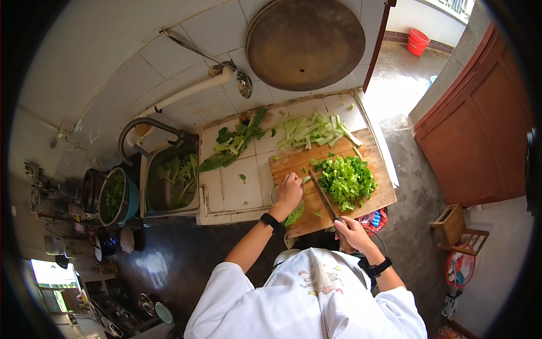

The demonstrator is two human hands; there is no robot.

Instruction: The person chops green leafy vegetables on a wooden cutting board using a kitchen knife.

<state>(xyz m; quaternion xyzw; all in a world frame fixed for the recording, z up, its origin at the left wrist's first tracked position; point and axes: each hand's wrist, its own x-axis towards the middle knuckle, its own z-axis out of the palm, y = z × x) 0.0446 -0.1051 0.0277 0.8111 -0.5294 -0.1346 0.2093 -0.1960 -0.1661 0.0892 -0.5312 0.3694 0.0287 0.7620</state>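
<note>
My left hand (290,190) grips a leafy green (295,214) on the wooden cutting board (280,168). Its leaf shows below the hand, and its pale stem pokes out toward the blade. In my right hand (353,234) is the handle of a kitchen knife (322,195), its blade slanting up the board just right of the left hand. Right of the blade sits a heap of chopped leaves (347,182). Cut pale stalks (313,129) lie behind, partly over the board's far edge. More uncut greens (237,144) rest on the tiled counter (237,182).
A sink (169,199) holding greens (180,169) lies left, under a curved faucet (139,120). Beyond it stands a blue basin (132,199) of greens. A large round lid (305,44) and a ladle (244,84) hang on the wall. A red bag (378,221) shows below the board.
</note>
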